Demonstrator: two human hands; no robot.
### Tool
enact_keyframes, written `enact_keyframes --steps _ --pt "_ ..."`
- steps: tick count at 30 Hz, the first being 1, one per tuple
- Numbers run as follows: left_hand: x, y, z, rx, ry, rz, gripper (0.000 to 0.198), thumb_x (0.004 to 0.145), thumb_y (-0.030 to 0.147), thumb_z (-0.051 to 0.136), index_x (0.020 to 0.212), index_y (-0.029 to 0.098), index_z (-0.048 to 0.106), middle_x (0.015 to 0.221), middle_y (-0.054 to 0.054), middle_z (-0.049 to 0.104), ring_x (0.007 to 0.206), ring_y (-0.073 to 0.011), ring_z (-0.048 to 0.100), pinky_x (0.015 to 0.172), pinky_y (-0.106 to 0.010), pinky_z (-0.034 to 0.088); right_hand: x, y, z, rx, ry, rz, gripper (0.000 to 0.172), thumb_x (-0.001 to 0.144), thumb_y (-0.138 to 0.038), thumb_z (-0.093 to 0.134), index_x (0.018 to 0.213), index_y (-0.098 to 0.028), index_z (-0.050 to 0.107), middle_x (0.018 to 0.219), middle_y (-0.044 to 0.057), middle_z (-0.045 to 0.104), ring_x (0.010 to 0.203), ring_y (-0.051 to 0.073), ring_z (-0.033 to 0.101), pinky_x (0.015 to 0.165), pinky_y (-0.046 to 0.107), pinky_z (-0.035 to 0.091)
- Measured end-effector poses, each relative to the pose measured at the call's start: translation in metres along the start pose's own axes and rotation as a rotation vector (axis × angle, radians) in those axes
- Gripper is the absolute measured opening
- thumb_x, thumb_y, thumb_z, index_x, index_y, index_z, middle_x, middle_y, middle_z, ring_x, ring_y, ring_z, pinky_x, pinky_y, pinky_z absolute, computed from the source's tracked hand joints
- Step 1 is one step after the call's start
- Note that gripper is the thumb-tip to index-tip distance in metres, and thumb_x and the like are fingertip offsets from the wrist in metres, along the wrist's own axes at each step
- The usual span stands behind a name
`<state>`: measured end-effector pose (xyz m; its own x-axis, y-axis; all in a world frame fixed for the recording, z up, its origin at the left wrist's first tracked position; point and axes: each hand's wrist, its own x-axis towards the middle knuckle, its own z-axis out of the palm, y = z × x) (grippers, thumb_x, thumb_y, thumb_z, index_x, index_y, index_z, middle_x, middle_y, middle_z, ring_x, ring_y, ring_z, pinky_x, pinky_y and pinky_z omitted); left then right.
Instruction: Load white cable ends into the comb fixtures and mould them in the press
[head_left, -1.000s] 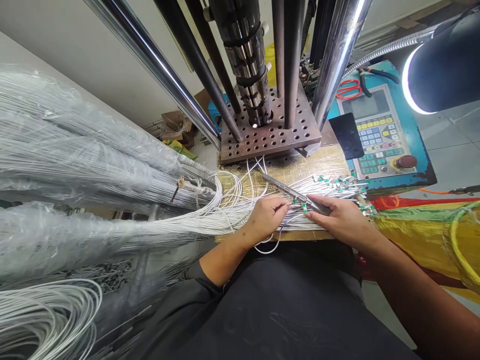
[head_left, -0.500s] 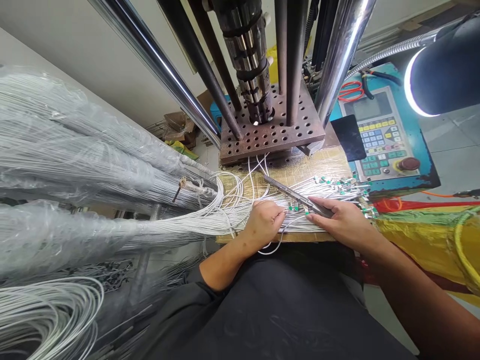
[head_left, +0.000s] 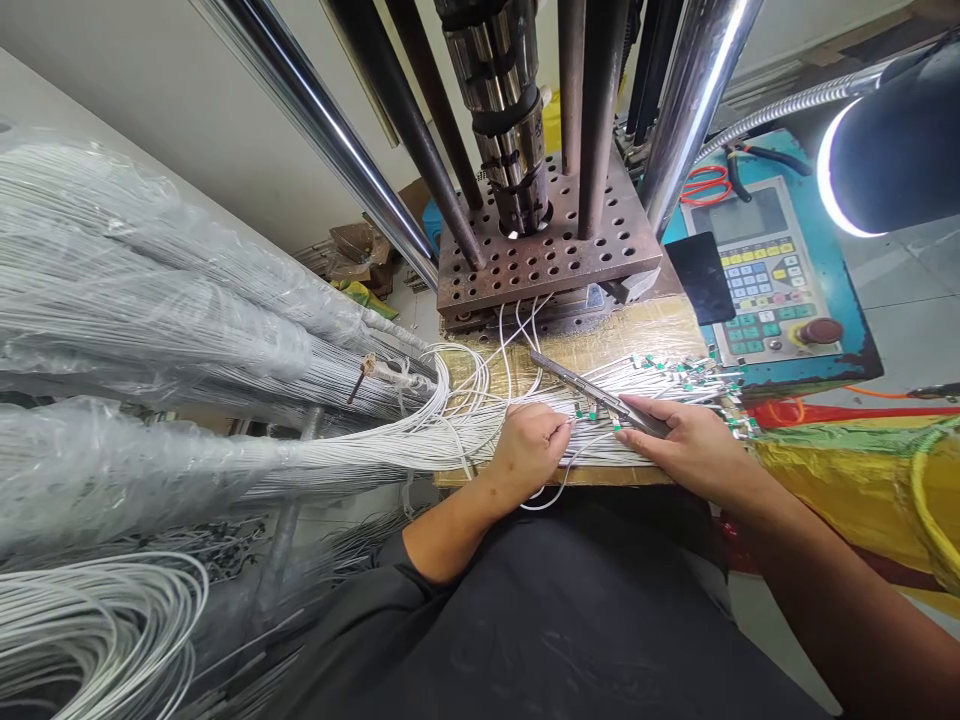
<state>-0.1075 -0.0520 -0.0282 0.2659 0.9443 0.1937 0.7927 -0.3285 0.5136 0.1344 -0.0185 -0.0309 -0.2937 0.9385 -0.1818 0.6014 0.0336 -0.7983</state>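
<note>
My left hand (head_left: pixel 531 450) is closed in a pinch over the white cables (head_left: pixel 397 445), near the front edge of the cardboard-covered surface (head_left: pixel 664 325). A thin white cable end shows at its fingertips. My right hand (head_left: pixel 686 440) is wrapped round the handle of a long dark metal tool (head_left: pixel 581 382), which points up and left across the cables. Small green-marked cable ends (head_left: pixel 616 422) lie between my hands, and more (head_left: pixel 675 370) are spread farther right. A loose cable loop hangs over the front edge beside my left hand.
A press with a perforated metal plate (head_left: pixel 551 250) stands behind the cables. A control panel (head_left: pixel 772 275), black phone-like slab (head_left: pixel 703 278) and lit lamp (head_left: pixel 885 150) are at the right. Plastic-wrapped cable bundles (head_left: pixel 150 450) fill the left, above a coil (head_left: pixel 112 610).
The press plate's raised part sits slightly higher in view, and the camera view has shifted a little. Both hands keep nearly the same pose and hold.
</note>
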Motion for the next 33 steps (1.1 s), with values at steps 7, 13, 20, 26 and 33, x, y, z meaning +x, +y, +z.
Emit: enact_keyframes --steps 7,13,20,26,33 --pt "0.001 0.002 0.007 -0.007 0.031 -0.009 0.032 0.096 0.019 0.059 0.064 0.019 0.060 0.065 -0.001 0.059 0.070 -0.0155 0.057 0.075 -0.033 0.037 0.001 -0.008 -0.003 -0.076 -0.015 0.027 0.066 0.080 -0.058 0.069 0.134 -0.020 0.069 0.128 0.007 0.072 0.116 0.032 0.068 0.103 0.044 0.055" --pt "0.004 0.003 0.006 -0.014 0.016 -0.037 0.030 0.095 0.019 0.061 0.065 0.019 0.063 0.067 -0.001 0.063 0.070 -0.0158 0.058 0.075 -0.033 0.037 0.001 -0.016 -0.001 -0.100 0.008 0.052 0.063 0.081 -0.059 0.068 0.129 -0.019 0.071 0.125 0.006 0.073 0.114 0.031 0.069 0.102 0.043 0.055" --pt "0.004 -0.003 0.006 -0.048 -0.005 -0.040 0.027 0.095 0.022 0.062 0.069 0.019 0.067 0.071 -0.002 0.067 0.073 -0.0164 0.060 0.075 -0.033 0.038 0.001 -0.033 -0.001 -0.457 -0.001 0.029 0.050 0.092 -0.060 0.053 0.124 -0.025 0.070 0.110 0.007 0.077 0.100 0.031 0.072 0.084 0.040 0.056" --pt "0.005 -0.006 0.009 -0.026 0.003 -0.017 0.029 0.094 0.022 0.061 0.065 0.019 0.064 0.070 -0.003 0.066 0.072 -0.0171 0.060 0.072 -0.033 0.037 0.002 -0.053 0.007 -0.839 0.029 0.019 0.047 0.096 -0.060 0.043 0.112 -0.023 0.066 0.087 0.011 0.075 0.081 0.030 0.073 0.062 0.034 0.047" --pt "0.008 -0.010 0.003 -0.105 -0.041 -0.037 0.030 0.094 0.023 0.062 0.064 0.018 0.062 0.069 -0.002 0.065 0.071 -0.0174 0.058 0.073 -0.032 0.039 0.007 -0.059 0.009 -0.872 0.012 0.069 0.050 0.095 -0.069 0.040 0.098 -0.027 0.067 0.080 0.010 0.073 0.073 0.029 0.070 0.058 0.033 0.042"
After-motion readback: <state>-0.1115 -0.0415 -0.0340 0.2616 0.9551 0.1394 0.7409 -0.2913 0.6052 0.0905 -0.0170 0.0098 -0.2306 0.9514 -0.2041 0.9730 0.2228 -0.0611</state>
